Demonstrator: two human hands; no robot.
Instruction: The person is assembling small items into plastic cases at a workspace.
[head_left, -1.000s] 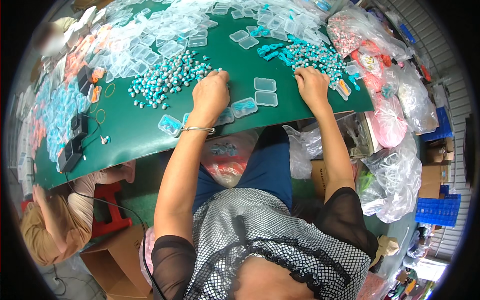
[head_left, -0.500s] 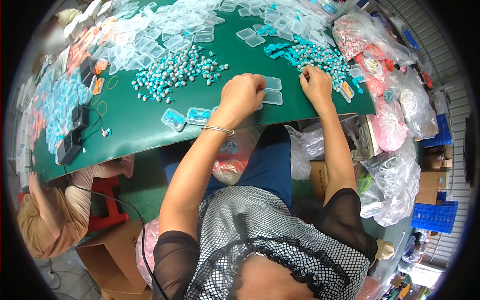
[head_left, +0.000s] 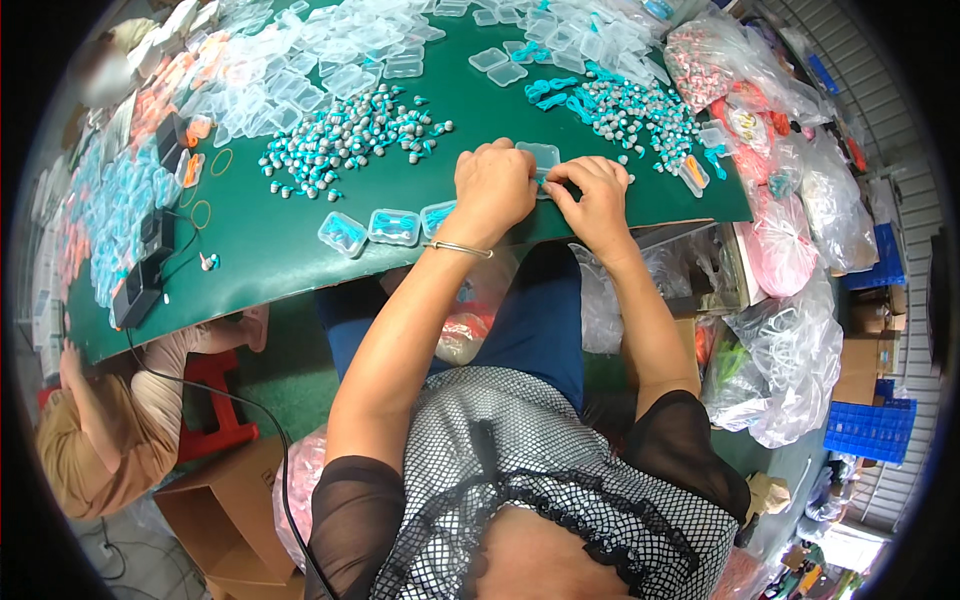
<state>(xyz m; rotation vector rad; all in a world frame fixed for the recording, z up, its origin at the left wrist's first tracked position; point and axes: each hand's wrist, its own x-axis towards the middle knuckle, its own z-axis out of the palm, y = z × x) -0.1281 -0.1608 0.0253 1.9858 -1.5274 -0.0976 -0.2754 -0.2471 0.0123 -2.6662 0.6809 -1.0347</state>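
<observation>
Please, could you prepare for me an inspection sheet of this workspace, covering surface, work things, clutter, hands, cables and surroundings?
Surface: green table, edge bent by the lens.
Work things: open clear case, partly hidden by the hands; row of filled clear cases; left heap and right heap of small grey-and-turquoise pieces.
Clutter: loose clear cases at the far side; black boxes and rubber bands at left.
Hands: left hand and right hand close together at the open case; anything between the fingertips is too small to tell.
Cables: black cable hanging past the table's left part.
Surroundings: another person at left; cardboard box below; plastic bags at right.
</observation>
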